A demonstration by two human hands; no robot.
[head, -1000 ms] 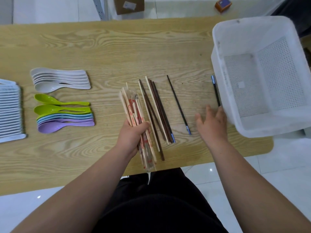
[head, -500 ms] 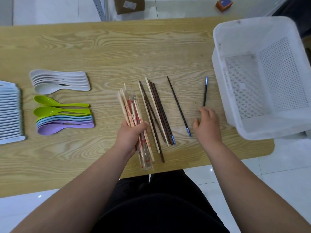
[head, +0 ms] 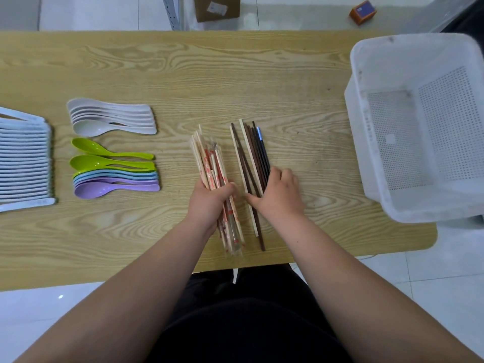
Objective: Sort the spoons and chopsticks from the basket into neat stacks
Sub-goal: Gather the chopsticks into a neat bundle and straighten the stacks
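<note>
Head view. Grips in the left hand (head: pixel 209 203) a bundle of pale chopsticks (head: pixel 208 163), some in clear wrappers with red print. Curls fingers and thumb round the lower middle, to keep the lot together and pointing away across the table (head: pixel 235 74).

Closes the right hand (head: pixel 281 197) on the dark chopsticks (head: pixel 252 153) just beside. Bends the fingers over the right flank of the row and reaches the thumb across to the left flank. Reads as a squeeze to draw loose sticks into one tight group, with a blue-tipped one at the right side. Keeps the two kinds apart by a narrow strip of bare wood, probably so as not to mix wrapped with plain.

Further left, shows white spoons (head: pixel 112 119) nested bowl in bowl, handles to the right. Shows the same with the coloured spoons (head: pixel 112 176): green, then blue, then purple nearest. Saves room that way and looks tidy. Holds at the left edge a white ribbed stack (head: pixel 23 163), perhaps more spoons, too cropped to name.

Has the basket (head: pixel 358 132) at the right, partly past the table's edge, with nothing visible inside. Hence close to done, by the look of it. Calls only for squaring the ends and laying both bundles down straight.
</note>
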